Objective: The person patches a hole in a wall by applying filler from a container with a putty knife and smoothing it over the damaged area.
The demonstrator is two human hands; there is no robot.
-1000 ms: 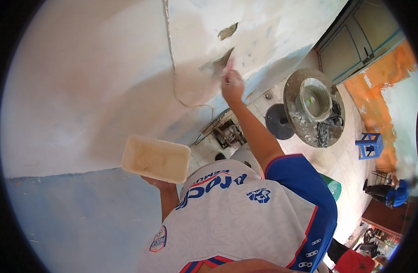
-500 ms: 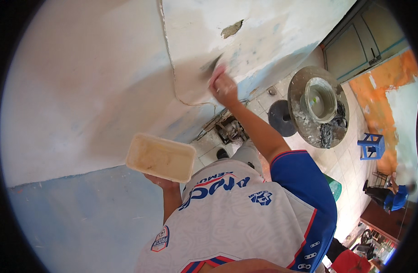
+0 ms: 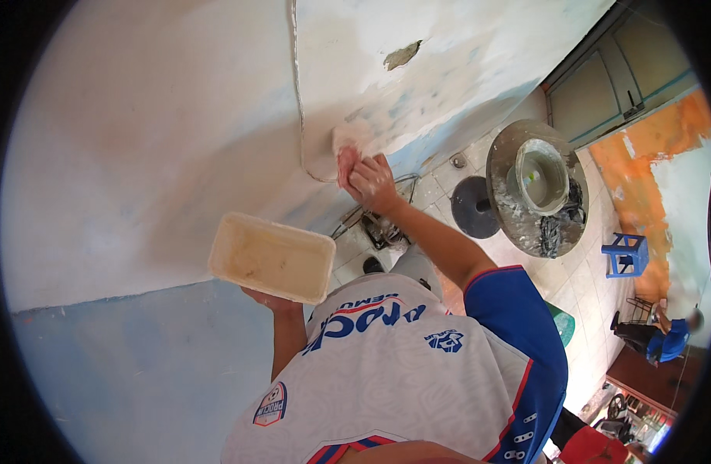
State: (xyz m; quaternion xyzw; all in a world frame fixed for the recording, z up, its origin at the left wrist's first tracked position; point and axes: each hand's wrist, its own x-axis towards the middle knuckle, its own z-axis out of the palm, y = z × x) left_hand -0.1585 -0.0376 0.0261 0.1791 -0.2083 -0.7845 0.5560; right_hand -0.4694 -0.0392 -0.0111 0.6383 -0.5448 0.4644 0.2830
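My right hand is closed around the reddish handle of a putty knife, and its fingers are smeared white. The knife's pale, blurred blade end lies at the patchy white wall, close to a thin cable fixed along it. From below, my left hand supports a cream rectangular plastic tub. Thin pale and brownish residue coats the inside of the tub. Most of the left fingers are hidden under it.
A round table carries a bucket and black plastic. Nearby are a dark round stool, a blue plastic stool and machinery by my feet. Another person sits far right. The wall has a hole.
My right hand has moved left and down along the wall with the putty knife, whose dark blade face no longer shows. The tub stays in my left hand, nearly unmoved.
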